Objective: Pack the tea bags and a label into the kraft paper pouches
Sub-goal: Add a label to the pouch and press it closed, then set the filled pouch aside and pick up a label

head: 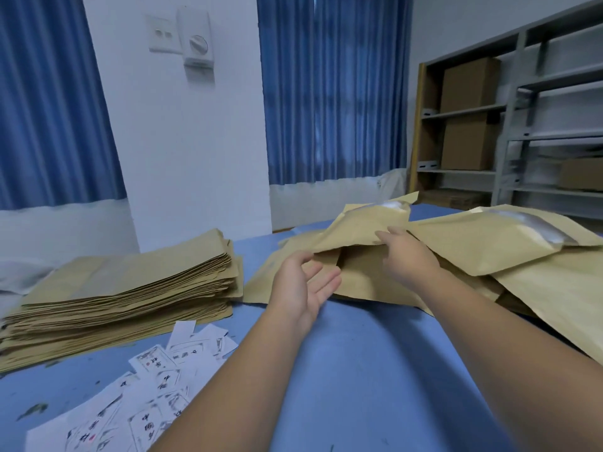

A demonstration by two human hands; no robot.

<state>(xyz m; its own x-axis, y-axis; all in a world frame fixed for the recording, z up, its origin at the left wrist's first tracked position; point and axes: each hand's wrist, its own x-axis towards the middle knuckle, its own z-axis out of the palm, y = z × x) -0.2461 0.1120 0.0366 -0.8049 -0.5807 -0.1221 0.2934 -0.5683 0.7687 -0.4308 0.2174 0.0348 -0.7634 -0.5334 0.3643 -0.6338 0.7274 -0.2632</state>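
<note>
My left hand [303,288] is spread, empty. My right hand [408,256] touches a filled-looking pouch [365,226], grip unclear. Several look packed, but a thick stack [130,282] and many labels [156,380] wait on the counter [359,370].

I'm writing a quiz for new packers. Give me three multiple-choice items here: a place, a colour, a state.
1. On which side of the table is the stack of flat pouches?
A. left
B. right
C. far middle
2. What colour is the table top?
A. white
B. green
C. blue
3. How is the left hand?
A. gripping a label
B. open, holding nothing
C. clenched in a fist

Answers: 1 A, the stack lies left of both arms; 2 C, blue shows between the arms; 3 B, its fingers are straight and its palm is bare.
</note>
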